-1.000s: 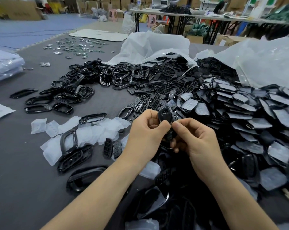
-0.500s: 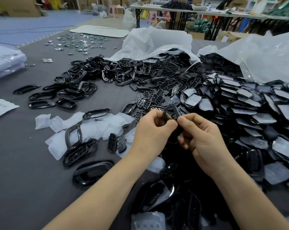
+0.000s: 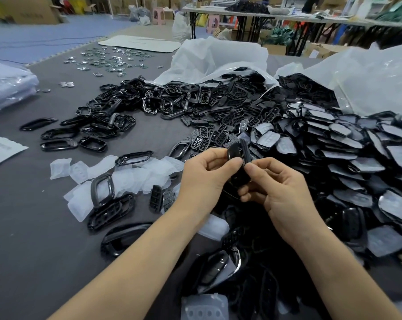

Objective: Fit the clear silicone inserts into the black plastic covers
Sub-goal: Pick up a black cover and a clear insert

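Left hand (image 3: 207,174) is pinching a small glossy black plastic cover (image 3: 238,155) between thumb and curled index finger, at the cover's left edge, with the other fingers folding in behind. Right hand (image 3: 280,190) is gripping the same cover from the right, thumb tip pressing against it, index finger curling round it and the remaining fingers curling underneath. The cover is being held on edge and tilted, up off the table and between the two hands. It's too dark to tell whether a silicone piece is sitting inside it. Both bare forearms are coming in from the bottom edge and converging toward centre, with palms turning toward each other. Loose translucent clear silicone inserts (image 3: 130,179) are lying scattered on the grey table mat (image 3: 33,227) just left of the left hand, and a few black plastic frames (image 3: 110,212) are lying on top of them. One more clear insert with round dimples (image 3: 204,307) is sitting at the bottom edge between the forearms. Right of the hands, a big heap of black covers with clear inserts showing (image 3: 333,158) is spreading out of a translucent white plastic bag (image 3: 368,77). Behind the hands, a second heap of bare black frames and button plates (image 3: 172,100) is spilling from another white bag (image 3: 218,56). Small shiny metal discs (image 3: 110,60) are lying far back on the left.
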